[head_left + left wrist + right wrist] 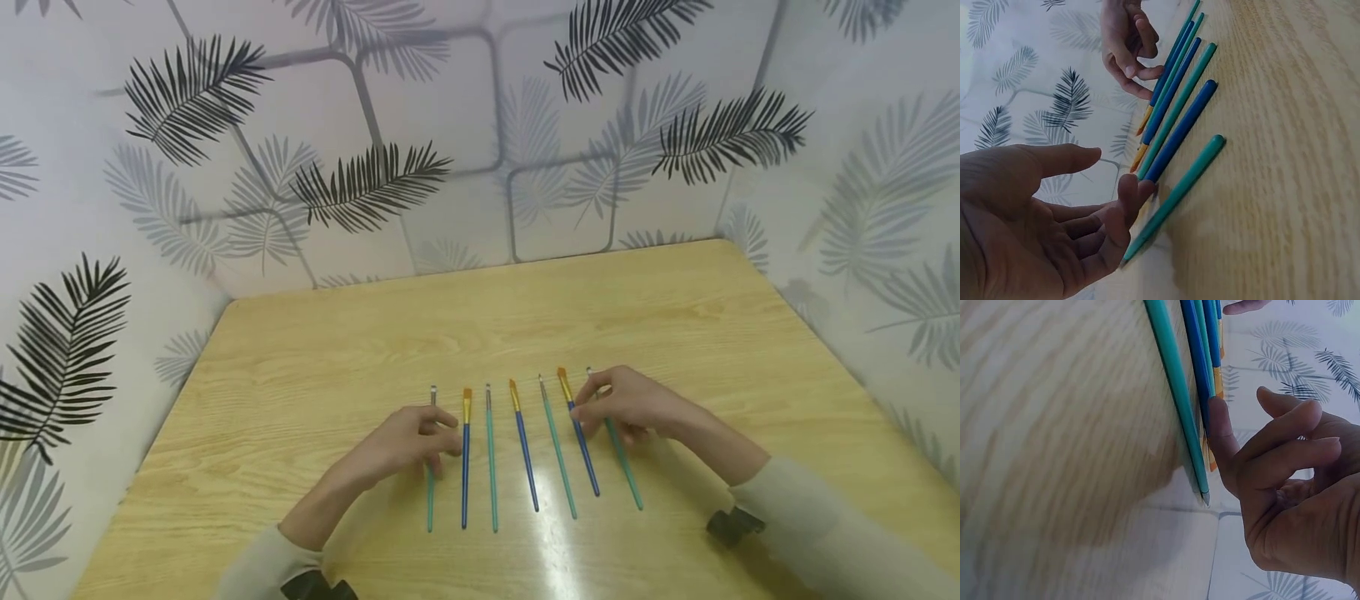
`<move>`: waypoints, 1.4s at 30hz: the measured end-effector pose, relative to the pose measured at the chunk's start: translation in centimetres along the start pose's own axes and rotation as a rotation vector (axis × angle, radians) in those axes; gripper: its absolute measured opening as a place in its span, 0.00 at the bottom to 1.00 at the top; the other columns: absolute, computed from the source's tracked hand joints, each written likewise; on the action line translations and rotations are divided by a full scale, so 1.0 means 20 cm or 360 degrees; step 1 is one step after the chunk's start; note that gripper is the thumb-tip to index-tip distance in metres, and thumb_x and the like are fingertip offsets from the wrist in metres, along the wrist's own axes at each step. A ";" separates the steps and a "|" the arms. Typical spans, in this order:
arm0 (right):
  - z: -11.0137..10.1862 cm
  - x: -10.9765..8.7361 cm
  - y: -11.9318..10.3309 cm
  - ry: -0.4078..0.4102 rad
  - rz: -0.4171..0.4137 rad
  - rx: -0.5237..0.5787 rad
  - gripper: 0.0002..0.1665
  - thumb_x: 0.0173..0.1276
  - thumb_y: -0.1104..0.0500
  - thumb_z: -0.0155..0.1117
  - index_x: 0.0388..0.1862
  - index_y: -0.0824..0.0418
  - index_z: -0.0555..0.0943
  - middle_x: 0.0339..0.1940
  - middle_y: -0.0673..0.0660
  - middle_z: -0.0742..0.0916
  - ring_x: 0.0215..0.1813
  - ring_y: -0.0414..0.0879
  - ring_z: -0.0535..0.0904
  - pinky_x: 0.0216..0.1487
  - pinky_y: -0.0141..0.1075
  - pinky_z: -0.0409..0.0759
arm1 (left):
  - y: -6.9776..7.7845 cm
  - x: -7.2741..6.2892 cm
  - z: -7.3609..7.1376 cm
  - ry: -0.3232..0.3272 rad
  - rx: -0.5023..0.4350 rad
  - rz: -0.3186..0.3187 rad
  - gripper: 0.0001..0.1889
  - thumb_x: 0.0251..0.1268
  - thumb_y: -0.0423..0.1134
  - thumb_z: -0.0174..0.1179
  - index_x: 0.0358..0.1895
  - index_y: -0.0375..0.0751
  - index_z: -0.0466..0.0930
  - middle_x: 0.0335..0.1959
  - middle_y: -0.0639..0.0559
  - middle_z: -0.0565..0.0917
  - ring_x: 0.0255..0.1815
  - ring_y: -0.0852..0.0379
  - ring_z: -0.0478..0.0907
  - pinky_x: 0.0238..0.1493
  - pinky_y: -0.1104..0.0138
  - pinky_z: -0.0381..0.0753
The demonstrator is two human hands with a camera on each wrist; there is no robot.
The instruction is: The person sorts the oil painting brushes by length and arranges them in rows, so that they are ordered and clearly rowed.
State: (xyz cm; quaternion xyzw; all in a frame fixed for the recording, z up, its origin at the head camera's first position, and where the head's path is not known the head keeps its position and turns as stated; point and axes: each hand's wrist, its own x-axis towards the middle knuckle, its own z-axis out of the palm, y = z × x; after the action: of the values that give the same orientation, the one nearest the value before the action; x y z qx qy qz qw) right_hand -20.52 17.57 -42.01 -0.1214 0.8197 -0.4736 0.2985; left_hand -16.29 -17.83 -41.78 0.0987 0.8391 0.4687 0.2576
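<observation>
On the table (360,333) seven brushes lie in one row, apart from each other, handles toward the person and bristles toward the patterned wall (435,108). From the left, the colours alternate: first green brush (431,504), first blue brush (465,483), second green brush (492,467), second blue brush (527,458), third green brush (558,450), third blue brush (588,462), fourth green brush (628,475). The brushes on the right side lean, with their bristle ends more to the left.

The left hand (412,437) is above the first green brush and covers its middle from the head view. Its thumb stands well away from the loosely bent fingers, and it holds nothing; the fingertips are close to the first blue brush. The right hand (626,404) is over the fourth green brush, fingers loosely bent, also holding nothing. Its fingertips reach to the third blue brush; whether they touch it, I cannot tell.
</observation>
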 end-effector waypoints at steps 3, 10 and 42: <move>0.01 0.01 0.01 0.0008 0.0008 -0.0026 0.22 0.68 0.51 0.68 0.51 0.66 0.79 0.34 0.60 0.91 0.08 0.37 0.69 0.11 0.28 0.60 | 0.01 0.00 0.01 0.0029 0.0072 0.0003 0.26 0.67 0.48 0.64 0.62 0.35 0.76 0.44 0.45 0.88 0.29 0.52 0.85 0.38 0.62 0.83; 0.03 0.01 0.01 0.0053 0.0047 -0.0048 0.19 0.66 0.53 0.69 0.47 0.66 0.78 0.32 0.60 0.91 0.08 0.37 0.68 0.11 0.28 0.60 | 0.05 0.03 0.05 0.0098 0.0265 -0.0030 0.24 0.68 0.47 0.63 0.58 0.32 0.79 0.35 0.50 0.89 0.23 0.54 0.83 0.32 0.66 0.80; 0.04 0.10 -0.06 0.0142 0.0029 -0.0334 0.12 0.66 0.58 0.69 0.27 0.66 0.85 0.21 0.59 0.88 0.06 0.37 0.72 0.08 0.27 0.69 | 0.12 0.09 0.11 0.0207 0.0588 -0.0047 0.25 0.59 0.41 0.70 0.55 0.27 0.79 0.23 0.52 0.87 0.16 0.55 0.80 0.22 0.70 0.73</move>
State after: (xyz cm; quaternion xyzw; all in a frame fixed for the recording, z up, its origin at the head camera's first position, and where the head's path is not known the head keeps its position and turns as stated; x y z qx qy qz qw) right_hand -21.75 15.37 -41.95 -0.1234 0.8782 -0.3876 0.2516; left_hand -16.82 -14.19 -41.23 0.1014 0.9272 0.3083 0.1872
